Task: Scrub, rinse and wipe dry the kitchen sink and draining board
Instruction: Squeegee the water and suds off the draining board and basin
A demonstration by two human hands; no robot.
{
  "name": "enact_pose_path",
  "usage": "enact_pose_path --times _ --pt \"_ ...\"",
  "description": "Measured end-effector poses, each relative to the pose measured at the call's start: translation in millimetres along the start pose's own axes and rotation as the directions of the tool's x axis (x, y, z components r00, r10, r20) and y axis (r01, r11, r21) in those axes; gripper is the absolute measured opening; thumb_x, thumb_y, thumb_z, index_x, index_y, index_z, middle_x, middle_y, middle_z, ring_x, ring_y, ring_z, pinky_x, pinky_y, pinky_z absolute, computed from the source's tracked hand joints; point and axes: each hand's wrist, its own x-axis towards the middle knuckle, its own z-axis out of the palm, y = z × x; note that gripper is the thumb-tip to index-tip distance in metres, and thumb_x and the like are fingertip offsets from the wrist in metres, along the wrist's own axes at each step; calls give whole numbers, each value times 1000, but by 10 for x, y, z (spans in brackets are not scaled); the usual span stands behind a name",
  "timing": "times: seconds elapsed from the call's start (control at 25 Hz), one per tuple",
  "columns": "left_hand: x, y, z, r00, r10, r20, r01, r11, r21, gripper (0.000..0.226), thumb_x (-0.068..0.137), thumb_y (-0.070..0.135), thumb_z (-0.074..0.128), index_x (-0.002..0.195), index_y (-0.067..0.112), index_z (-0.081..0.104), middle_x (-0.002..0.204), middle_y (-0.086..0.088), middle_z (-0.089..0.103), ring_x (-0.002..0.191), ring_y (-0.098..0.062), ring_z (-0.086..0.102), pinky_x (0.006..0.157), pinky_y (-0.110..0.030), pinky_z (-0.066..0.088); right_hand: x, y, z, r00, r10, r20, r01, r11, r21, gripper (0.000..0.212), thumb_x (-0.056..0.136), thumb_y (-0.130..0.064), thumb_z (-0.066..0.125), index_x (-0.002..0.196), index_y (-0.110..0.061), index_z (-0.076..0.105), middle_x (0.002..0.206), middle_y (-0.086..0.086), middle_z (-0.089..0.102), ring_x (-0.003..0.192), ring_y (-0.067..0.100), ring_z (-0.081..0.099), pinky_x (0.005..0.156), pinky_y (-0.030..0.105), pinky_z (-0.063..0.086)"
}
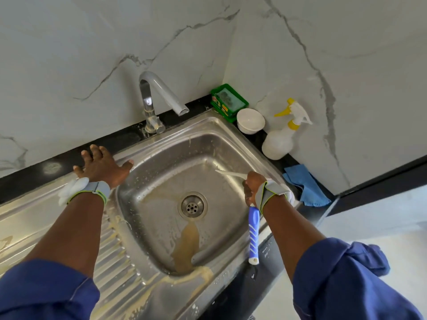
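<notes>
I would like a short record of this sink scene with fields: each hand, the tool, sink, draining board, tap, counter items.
left hand: open, flat on the sink rim
right hand: grips the brush by its blue handle, head in the basin
sink: brownish residue around the drain
draining board: streaked with residue
tap: no water visible
counter items: green box, white bowl, spray bottle, blue cloth

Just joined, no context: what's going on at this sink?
A person looks mid-scrub on the steel sink. The right hand grips a blue-handled brush, its white end reaching into the basin. The left hand rests flat on the rim. Brownish scum streaks basin and draining board; no water runs from the tap.
</notes>
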Motion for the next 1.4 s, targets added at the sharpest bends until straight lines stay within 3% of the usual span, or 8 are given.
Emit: enact_pose_path --times 0.2,0.48,0.64,0.84,1.0,1.12,1.24,1.4 --pt "-20 -36 25 1000 -3 -10 3 1000 11 111 91 76 49 164 7 2 173 -12 -5 158 -36 -4 122 -66 13 -143 -72 -30 994 -110 12 111 992 -68 29 104 -21 33 75 -17 37 78 3 39 64 19 39 59 31 37" --pt "-49 -27 34 1000 12 6 -12 1000 25 116 89 78 51 164 7 -1 172 -13 -9 158 -36 -8 122 -67 6 -196 411 -97 996 47 77 -72 930 361 38 93 -23 29 56 -22 33 32 -7 21 21 10 20 30 8 16" --pt "-70 -71 11 999 33 16 -33 999 6 119 87 79 53 164 6 -1 172 -13 -9 158 -37 -9 122 -68 5 -558 835 238 975 68 210 -152 895 418 13 55 -22 36 68 -21 34 30 -7 33 20 9 28 31 8 21" --pt "-98 -84 -37 997 53 50 -52 999 -9 123 85 80 55 164 6 -2 172 -14 -10 158 -37 -10 122 -68 5 -1002 1476 882 920 178 349 -330 834 443 20 82 -8 29 68 -16 41 40 -4 34 24 8 29 31 10 21" --pt "-140 -118 -67 996 60 67 -60 998 -5 124 85 78 59 164 6 -3 171 -15 -12 158 -37 -11 123 -67 3 -1335 1356 865 861 194 470 -340 907 248 37 98 -15 27 69 -14 49 47 -5 35 29 7 30 30 13 22" --pt "-164 -120 -66 995 79 68 -79 997 3 126 84 77 61 163 5 -4 171 -16 -12 157 -38 -12 123 -68 1 -1431 1089 596 947 101 304 -53 985 -165 39 103 -22 29 70 -13 48 42 -4 34 27 7 28 33 10 23" --pt "-191 -80 -68 996 67 65 -67 998 8 129 82 78 63 163 4 -5 171 -17 -12 157 -39 -12 122 -68 1 -1498 1068 268 991 13 136 72 793 -604 32 98 -19 34 72 -10 50 47 4 36 32 13 31 42 12 25" --pt "-216 -75 -67 997 62 50 -62 998 9 129 81 77 65 163 4 -4 171 -16 -12 158 -38 -11 123 -68 1 -1696 1248 145 979 -68 192 204 332 -921 30 102 -9 40 74 -7 48 67 10 48 54 17 42 44 18 31"
